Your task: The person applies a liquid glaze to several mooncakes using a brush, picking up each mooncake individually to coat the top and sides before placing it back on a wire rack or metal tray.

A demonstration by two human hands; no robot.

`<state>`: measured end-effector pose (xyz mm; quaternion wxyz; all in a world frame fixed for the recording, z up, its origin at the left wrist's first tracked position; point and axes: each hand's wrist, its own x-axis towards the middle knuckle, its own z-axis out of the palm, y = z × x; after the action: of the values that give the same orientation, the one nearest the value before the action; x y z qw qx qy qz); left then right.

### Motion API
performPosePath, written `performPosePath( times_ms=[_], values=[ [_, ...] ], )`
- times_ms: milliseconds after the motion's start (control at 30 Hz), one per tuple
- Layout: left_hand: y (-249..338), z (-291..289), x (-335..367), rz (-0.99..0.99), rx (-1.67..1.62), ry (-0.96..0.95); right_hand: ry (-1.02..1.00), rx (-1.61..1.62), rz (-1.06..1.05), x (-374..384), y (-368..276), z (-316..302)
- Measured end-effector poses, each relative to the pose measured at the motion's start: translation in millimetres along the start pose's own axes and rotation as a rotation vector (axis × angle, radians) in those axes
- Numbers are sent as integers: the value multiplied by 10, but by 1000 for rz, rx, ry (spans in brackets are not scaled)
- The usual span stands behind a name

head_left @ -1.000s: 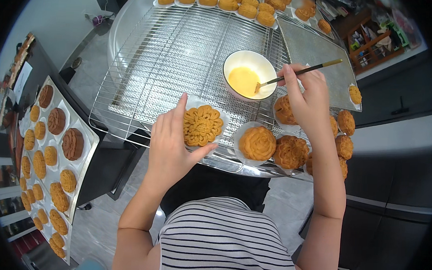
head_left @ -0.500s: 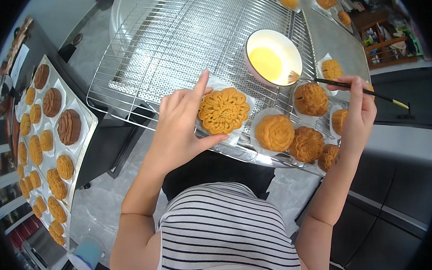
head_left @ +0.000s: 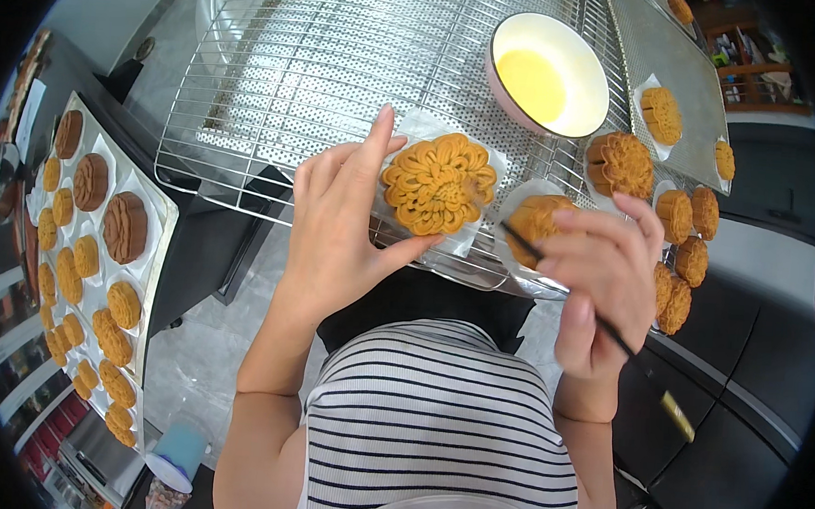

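Our right grip (head_left: 609,274) is pinching a thin dark brush (head_left: 620,339), thumb on one side and fingers on the other, with the yellowish tail sticking out behind the grip to its right. The head end is super blurry out to the left of that grip, over the right part of a flower-shaped pastry (head_left: 434,184), and we honestly can't tell if it's touching. That pastry sits on white paper (head_left: 417,124) on a wire rack (head_left: 277,109), just right of our left grip (head_left: 331,214). Left one's spread wide, index finger along the pastry's left side and thumb by its near edge, so it kinda frames it. A paler pastry (head_left: 531,213) is partly behind our right fingers. Just ahead of the right grip there's a browner pastry (head_left: 620,164), and past that, a bit left, a white bowl (head_left: 586,93) with yellow liquid (head_left: 530,81) in it. Well left of our left grip, a tray (head_left: 160,260) holds brown and golden pastries.
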<state>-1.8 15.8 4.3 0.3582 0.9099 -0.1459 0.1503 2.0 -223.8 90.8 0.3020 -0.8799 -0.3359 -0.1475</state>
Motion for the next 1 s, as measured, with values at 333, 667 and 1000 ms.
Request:
performPosePath(
  times_ms=[333, 667, 1000],
  values=[
    [-1, 20, -19, 2, 24, 3, 268, 7, 197, 8, 259, 11],
    [4, 34, -20, 3, 39, 5, 248, 1, 198, -27, 259, 66],
    [-2, 38, -16, 11, 42, 15, 437, 20, 163, 188, 410, -30]
  ],
)
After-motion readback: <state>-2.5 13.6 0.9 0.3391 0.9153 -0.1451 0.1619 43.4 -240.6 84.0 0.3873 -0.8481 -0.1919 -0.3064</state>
